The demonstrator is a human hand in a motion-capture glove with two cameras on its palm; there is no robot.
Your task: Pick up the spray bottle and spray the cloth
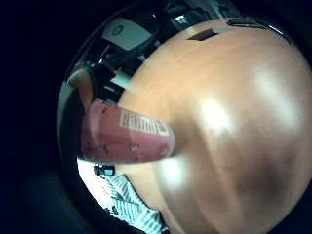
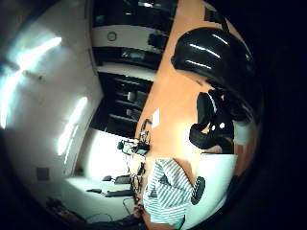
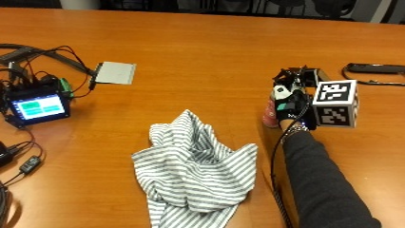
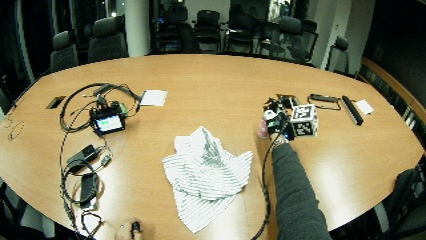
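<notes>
Right hand (image 3: 288, 107), black-gloved, sits upright on the table (image 3: 208, 52) w/ fingers curled round the spray bottle (image 1: 124, 139); pink body shows under the glove in the outside view, base at or just off the wood (cannot tell which). Little-finger palm view: pink cylinder w/ white label fills the near field, close against the palm. Nozzle end hidden behind the glove.

Handling, as a guess: plastic bottle, stiff-walled, smooth and prob. a bit slick, light to moderate depending on fill (level not visible). Best held round the body high up, w/ one finger free for the trigger; present hold looks mid-body, so may need a shuffle upward.

Cloth (image 3: 196, 173): grey-white striped, crumpled in a loose heap, soft, lies apart from the fingers toward the person's other side and nearer the person. Won't resist spray; no need to touch it.

Table: orange-brown wood, glossy, hard, flat, so bottle would slide if set down carelessly. Farther beyond the cloth: small screen unit (image 3: 36, 105) w/ cables, grey pad (image 3: 116, 72). Dark strap-like item (image 3: 374, 71) on the far side of the fingers. Office chairs (image 4: 200, 25) ring the far edge.
</notes>
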